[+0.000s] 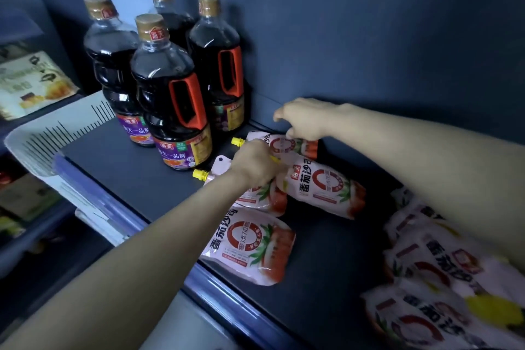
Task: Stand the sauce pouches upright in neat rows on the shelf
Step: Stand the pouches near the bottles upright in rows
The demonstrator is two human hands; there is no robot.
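Note:
Several white-and-red tomato sauce pouches with yellow spouts lie flat on the dark shelf (326, 250). My left hand (255, 165) grips the spout end of the middle pouch (326, 187). My right hand (304, 119) pinches the top edge of the rear pouch (284, 145) by the back wall. Another pouch (250, 244) lies at the front edge, and one more (261, 199) sits partly under my left wrist. A heap of pouches (443, 278) lies at the right, partly hidden by my right forearm.
Four tall dark soy sauce bottles (170, 94) with red handles stand at the shelf's back left. A white slotted divider (56, 133) borders the left end. The blue price rail (119, 207) runs along the front edge. Packaged goods sit on the neighbouring shelves at left.

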